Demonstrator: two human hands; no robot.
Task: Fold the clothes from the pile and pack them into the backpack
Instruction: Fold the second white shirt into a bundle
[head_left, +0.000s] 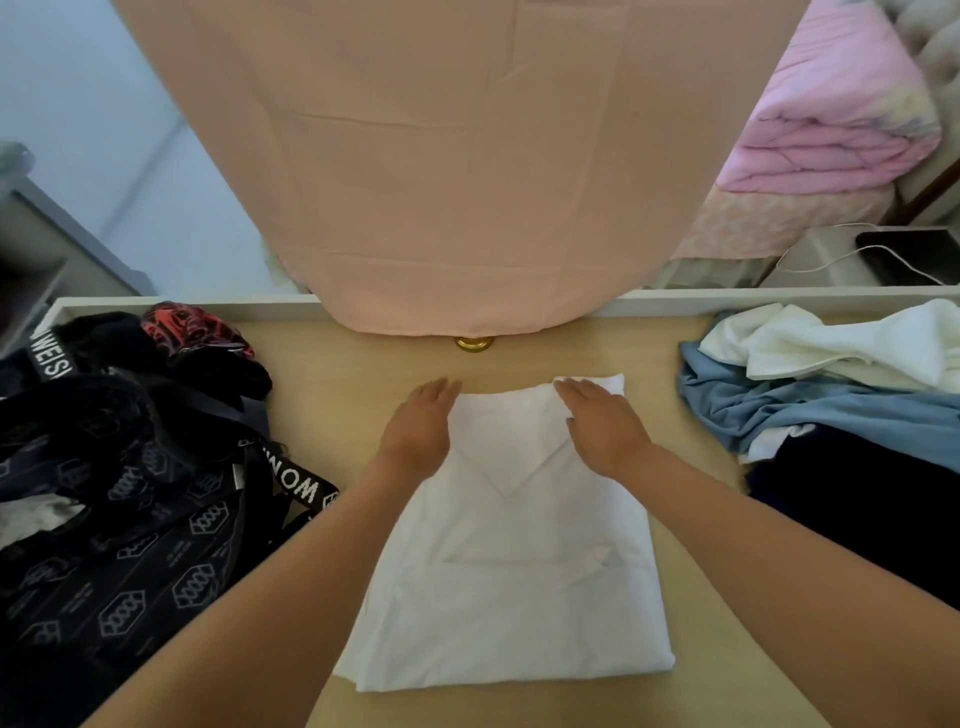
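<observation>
Forearms (260, 597) flank the white shirt (511, 561), lengthwise away from me.
Left hand (421, 431), right hand (602, 426) flat on its far end, gripping nothing; backpack (130, 519) lies left.

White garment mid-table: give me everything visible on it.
The white garment is thin, smooth, cotton-looking cloth, folded into a rough rectangle, with a V-shaped seam or fold near its far end and a crease across the middle. It lies flat on the wooden table, centred in front of the person. The left hand and right hand rest flat at its far corners, fingers straight.
</observation>
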